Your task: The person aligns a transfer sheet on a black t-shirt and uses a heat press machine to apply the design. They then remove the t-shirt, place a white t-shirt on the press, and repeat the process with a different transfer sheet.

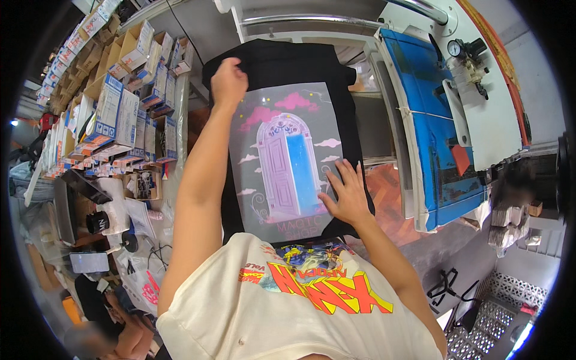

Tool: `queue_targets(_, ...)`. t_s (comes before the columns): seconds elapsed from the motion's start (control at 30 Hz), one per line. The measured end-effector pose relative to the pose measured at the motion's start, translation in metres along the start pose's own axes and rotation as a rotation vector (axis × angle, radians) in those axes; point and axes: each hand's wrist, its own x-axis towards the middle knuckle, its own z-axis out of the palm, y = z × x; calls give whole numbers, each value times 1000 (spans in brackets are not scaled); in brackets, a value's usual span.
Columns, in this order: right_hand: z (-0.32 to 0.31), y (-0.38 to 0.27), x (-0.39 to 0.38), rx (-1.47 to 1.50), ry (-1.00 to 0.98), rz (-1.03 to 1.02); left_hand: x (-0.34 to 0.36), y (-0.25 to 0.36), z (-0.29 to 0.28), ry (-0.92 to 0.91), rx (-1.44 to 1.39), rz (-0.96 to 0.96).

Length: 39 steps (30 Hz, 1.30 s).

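In front of me a black T-shirt (273, 63) is spread flat. On it lies a greyish, see-through transfer sheet (243, 180) printed with a purple arched door, blue opening and pink clouds. My left hand (230, 84) is over the sheet's upper left corner, fingers curled in; what they hold, if anything, is hidden. My right hand (347, 193) rests with fingers spread on the sheet's lower right edge and the black cloth beside it.
To the right stands a press with a blue-covered plate (429, 126) and a pressure gauge (456, 48). Open cardboard boxes (108, 111) fill the left side. A phone (89, 262) lies lower left, near a seated person (114, 318). A metal bar (312, 19) crosses behind the shirt.
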Motion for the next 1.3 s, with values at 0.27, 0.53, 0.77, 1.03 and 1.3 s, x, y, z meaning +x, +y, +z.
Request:
queue_targets(0.27, 13, 12, 48, -29, 103, -17, -137, -37, -117, -8, -8, 69)
queue_targets(0.53, 7, 6, 29, 46, 209, 106, -260, 34, -156, -298, 103, 234)
queue_targets(0.77, 17, 20, 18, 50, 255, 65, -255, 26, -140, -272, 148, 215)
queue_targets(1.03, 18, 15, 15, -73, 219, 67, -260, 22, -142, -272, 137, 212)
queue_targets(1.3, 21, 17, 14, -64, 208, 60, -264, 20, -143, -215, 62, 171)
